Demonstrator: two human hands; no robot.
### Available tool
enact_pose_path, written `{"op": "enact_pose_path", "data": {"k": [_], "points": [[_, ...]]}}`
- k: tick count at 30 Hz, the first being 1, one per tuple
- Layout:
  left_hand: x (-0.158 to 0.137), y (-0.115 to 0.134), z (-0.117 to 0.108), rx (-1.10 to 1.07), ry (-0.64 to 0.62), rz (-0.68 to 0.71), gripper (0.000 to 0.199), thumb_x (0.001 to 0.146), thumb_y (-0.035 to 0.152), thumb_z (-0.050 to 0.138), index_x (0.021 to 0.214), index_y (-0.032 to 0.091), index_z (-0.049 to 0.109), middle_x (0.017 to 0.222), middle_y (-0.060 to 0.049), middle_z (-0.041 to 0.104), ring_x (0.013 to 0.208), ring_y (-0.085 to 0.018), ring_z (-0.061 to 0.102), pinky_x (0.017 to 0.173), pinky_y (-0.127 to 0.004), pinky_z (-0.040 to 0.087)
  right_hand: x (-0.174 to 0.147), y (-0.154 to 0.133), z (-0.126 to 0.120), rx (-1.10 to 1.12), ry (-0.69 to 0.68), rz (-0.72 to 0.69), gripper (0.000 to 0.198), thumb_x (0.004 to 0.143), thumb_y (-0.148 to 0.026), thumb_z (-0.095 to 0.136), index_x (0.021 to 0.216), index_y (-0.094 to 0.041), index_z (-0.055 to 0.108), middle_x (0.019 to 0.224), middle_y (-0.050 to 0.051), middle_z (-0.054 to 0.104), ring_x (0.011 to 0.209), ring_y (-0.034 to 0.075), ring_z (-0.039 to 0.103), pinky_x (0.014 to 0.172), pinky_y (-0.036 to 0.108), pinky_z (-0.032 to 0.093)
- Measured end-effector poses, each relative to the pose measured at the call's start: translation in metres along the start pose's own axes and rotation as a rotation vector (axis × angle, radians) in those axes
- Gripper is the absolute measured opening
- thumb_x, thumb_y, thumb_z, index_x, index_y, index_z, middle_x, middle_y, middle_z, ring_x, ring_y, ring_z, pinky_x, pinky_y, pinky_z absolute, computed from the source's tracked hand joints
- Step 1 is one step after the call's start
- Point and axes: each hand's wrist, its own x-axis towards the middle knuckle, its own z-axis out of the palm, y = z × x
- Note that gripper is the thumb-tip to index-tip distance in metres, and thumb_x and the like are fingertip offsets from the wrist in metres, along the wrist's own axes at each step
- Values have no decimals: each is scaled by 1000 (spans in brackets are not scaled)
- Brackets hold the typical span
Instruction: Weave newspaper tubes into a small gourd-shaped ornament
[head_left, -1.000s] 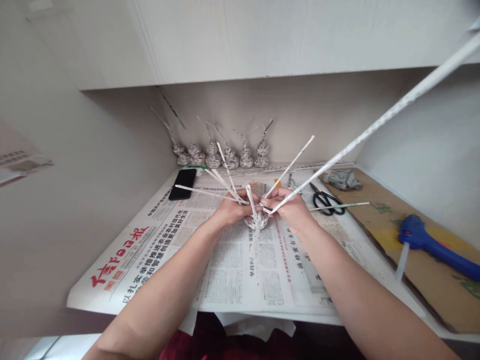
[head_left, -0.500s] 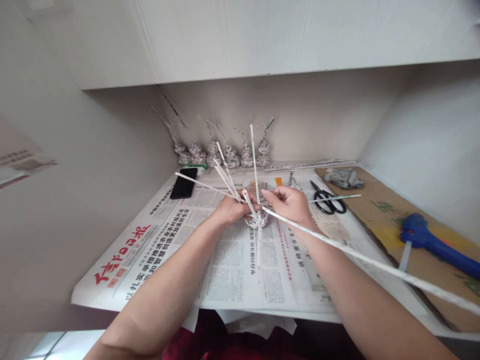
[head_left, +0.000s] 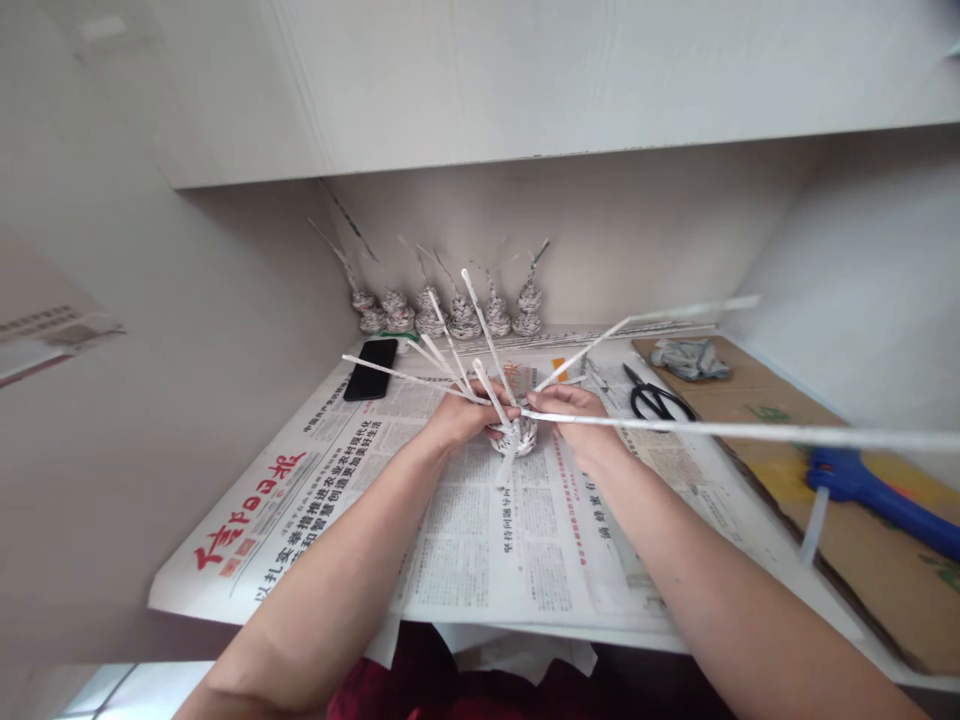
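A small woven paper piece, made of rolled newspaper tubes, is held low over the newspaper sheet. My left hand is closed on its left side, fingers among the upright paper tubes that fan up and leftward. On the other side, my right hand pinches at the base of a tube that slants up to the right. A long paper tube runs from the weave across my right wrist to the right edge. My fingertips partly hide the weave.
Several finished gourd-shaped paper weaves line the back wall. A black phone lies at left on the newspaper. To the right are black scissors, a cardboard sheet, crumpled paper and a blue glue gun.
The long tube has swung from sloping down-right to nearly level. Another tube now slants up-right from my right hand. The tall upright tube leans further left, and my right hand has lowered slightly.
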Motion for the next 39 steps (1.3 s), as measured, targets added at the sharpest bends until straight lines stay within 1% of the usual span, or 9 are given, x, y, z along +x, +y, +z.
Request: {"op": "enact_pose_path", "data": {"k": [4, 7, 13, 19, 23, 26, 31, 36, 39], "points": [[-1, 3, 0, -4, 44, -24, 36, 48, 29, 87, 69, 13, 63, 60, 1, 63, 52, -11, 57, 46, -21, 45, -7, -11, 1, 33, -23, 45, 27, 50, -37, 81, 57, -16, 65, 50, -2, 57, 45, 8, 42, 43, 23, 27], [-1, 5, 2, -5, 68, -55, 37, 45, 27, 87, 68, 13, 62, 59, 1, 63, 51, -12, 57, 45, -22, 44, -7, -13, 0, 40, -11, 86, 23, 50, -33, 80, 58, -16, 65, 49, -1, 59, 46, 10, 47, 42, 22, 29], [1, -2, 3, -24, 97, -35, 35, 45, 28, 85, 63, 14, 58, 58, 1, 62, 51, -12, 57, 46, -24, 47, -9, -15, 2, 95, -21, 37, 22, 50, -29, 80, 54, -16, 64, 51, -1, 59, 46, 8, 46, 44, 22, 32], [5, -8, 3, -33, 123, 91, 31, 49, 29, 81, 61, 14, 57, 57, 2, 59, 50, -11, 54, 45, -23, 45, -8, -12, 2, 54, -90, 11, 25, 55, -37, 80, 59, -17, 66, 52, -1, 58, 49, 9, 46, 46, 24, 33], [8, -9, 3, -37, 192, 122, 30, 49, 29, 80, 60, 14, 57, 56, 2, 57, 49, -9, 51, 44, -21, 41, -9, -9, 4, 13, -151, -30, 24, 54, -29, 77, 73, -17, 71, 65, 0, 65, 56, 11, 50, 51, 24, 36], [8, -9, 6, -34, 224, 143, 29, 49, 27, 80, 61, 14, 58, 57, 3, 57, 50, -9, 50, 46, -20, 41, -12, -9, 7, -27, -180, -60, 21, 58, -30, 74, 74, -17, 71, 65, 0, 65, 61, 13, 54, 55, 26, 38], [3, -7, 12, -34, 208, 134, 27, 52, 27, 81, 62, 14, 59, 59, 2, 60, 53, -9, 52, 50, -20, 41, -11, -3, 9, -34, -33, -82, 27, 61, -42, 75, 69, -18, 67, 59, 0, 62, 61, 17, 58, 56, 29, 41], [4, -9, 12, -59, 177, 105, 30, 51, 28, 83, 63, 14, 59, 57, 3, 58, 51, -9, 52, 47, -20, 41, -6, 7, 8, 11, -62, -94, 32, 55, -42, 82, 69, -18, 67, 64, 2, 67, 59, 17, 59, 57, 29, 45], [5, -8, 9, -60, 136, 60, 31, 52, 30, 83, 67, 13, 62, 61, 1, 61, 55, -11, 56, 49, -21, 45, -5, 10, 8, -4, -16, -101, 32, 54, -42, 82, 68, -18, 66, 60, 1, 65, 56, 17, 59, 54, 29, 43]]}}
